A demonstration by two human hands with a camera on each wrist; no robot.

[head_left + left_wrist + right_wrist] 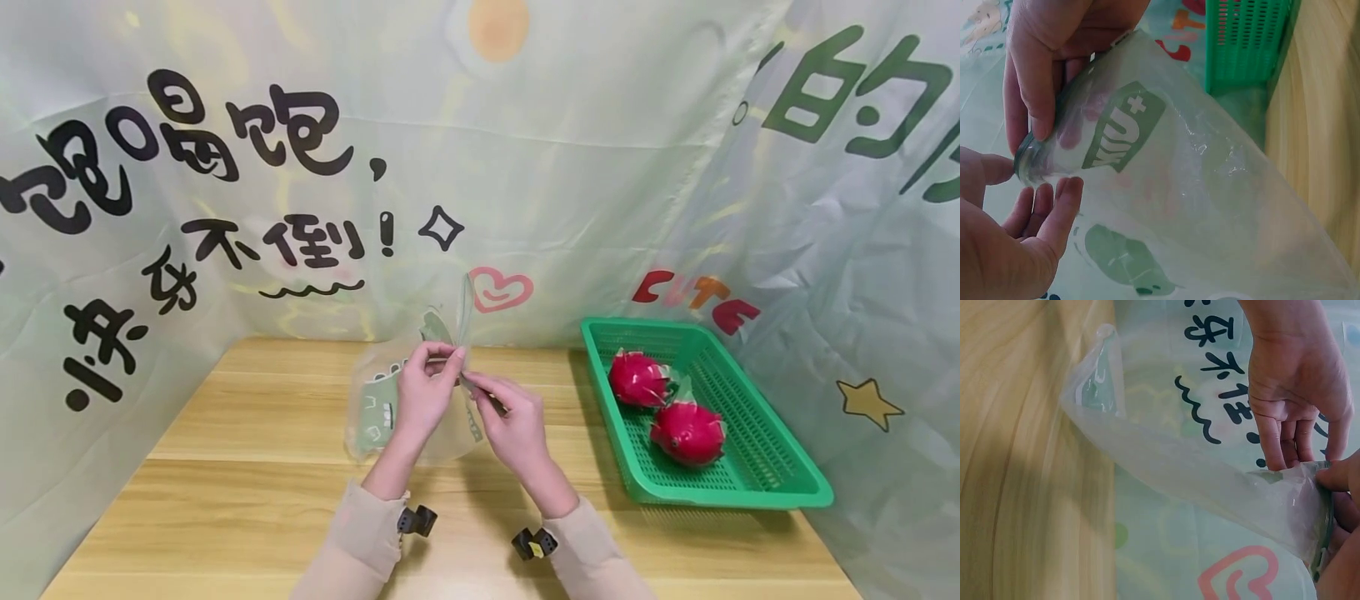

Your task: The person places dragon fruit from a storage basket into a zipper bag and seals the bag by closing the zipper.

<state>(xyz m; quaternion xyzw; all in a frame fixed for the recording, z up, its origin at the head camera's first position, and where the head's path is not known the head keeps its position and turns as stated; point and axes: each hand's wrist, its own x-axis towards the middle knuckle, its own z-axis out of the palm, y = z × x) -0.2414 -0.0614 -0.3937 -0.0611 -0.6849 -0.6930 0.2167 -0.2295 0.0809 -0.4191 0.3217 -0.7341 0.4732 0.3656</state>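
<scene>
A translucent plastic bag (375, 408) with green and white prints hangs over the table between my two hands. My left hand (425, 392) pinches its top edge with thumb and fingertips. Close beside it, my right hand (517, 421) grips the same edge between thumb and curled fingers. In the left wrist view, white lettering on a green patch (1125, 128) shows on the bag's side, and the edge is gathered into a narrow band. The bag (1197, 459) spreads wide away from the fingers in the right wrist view.
A green plastic basket (750, 500) stands on the wooden table (247, 433) at the right. Inside are two red dragon fruits, one in front (688, 433) and one behind (639, 379). Printed cloth (585, 192) walls in the table's back and sides.
</scene>
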